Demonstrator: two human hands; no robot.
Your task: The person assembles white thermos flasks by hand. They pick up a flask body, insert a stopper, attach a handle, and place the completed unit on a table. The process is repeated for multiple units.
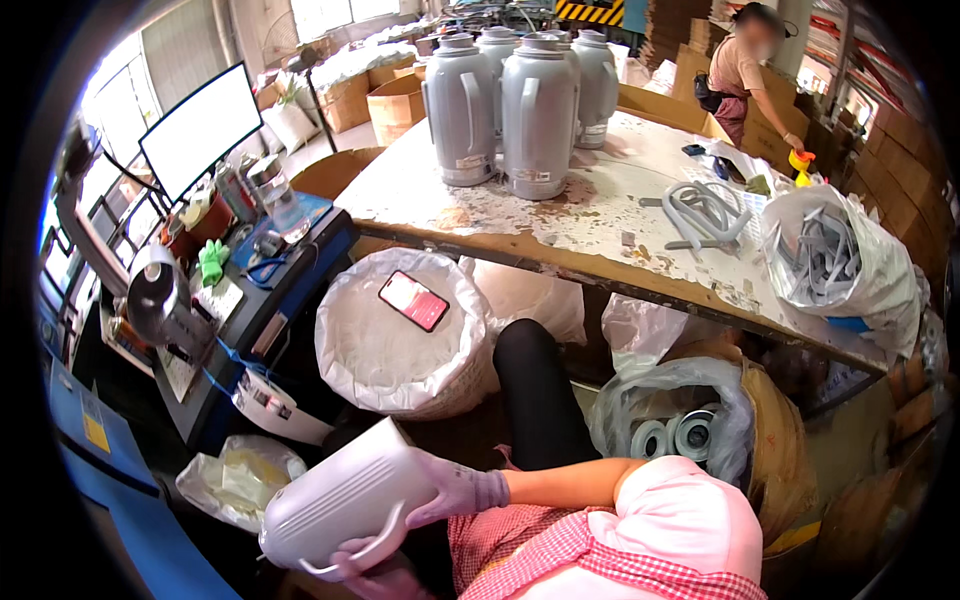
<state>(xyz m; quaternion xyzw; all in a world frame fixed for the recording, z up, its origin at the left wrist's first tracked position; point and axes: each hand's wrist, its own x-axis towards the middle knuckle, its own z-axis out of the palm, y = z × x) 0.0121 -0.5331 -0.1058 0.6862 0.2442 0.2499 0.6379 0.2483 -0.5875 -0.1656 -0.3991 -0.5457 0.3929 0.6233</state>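
A pale grey plastic thermos jug body [335,497] with ribbed lines lies tilted across my lap. My right hand [443,489], in a light purple glove, grips it near its upper right end, fingers spread along the wall. Lower down, my left hand [372,570], gloved alike, is wrapped at the jug's curved handle; part of it is cut off by the frame's lower edge. Beyond my knees several finished-looking grey thermos jugs [540,110] stand upright on a worn white table [620,180].
A phone [413,301] lies on a bin lined with white plastic [345,350]. Grey handles fill a white bag [880,270] at the table's right. Ring-shaped parts [693,433] sit in a lined carton. A monitor [200,130] stands left; a co-worker [745,75] reaches down at the far right.
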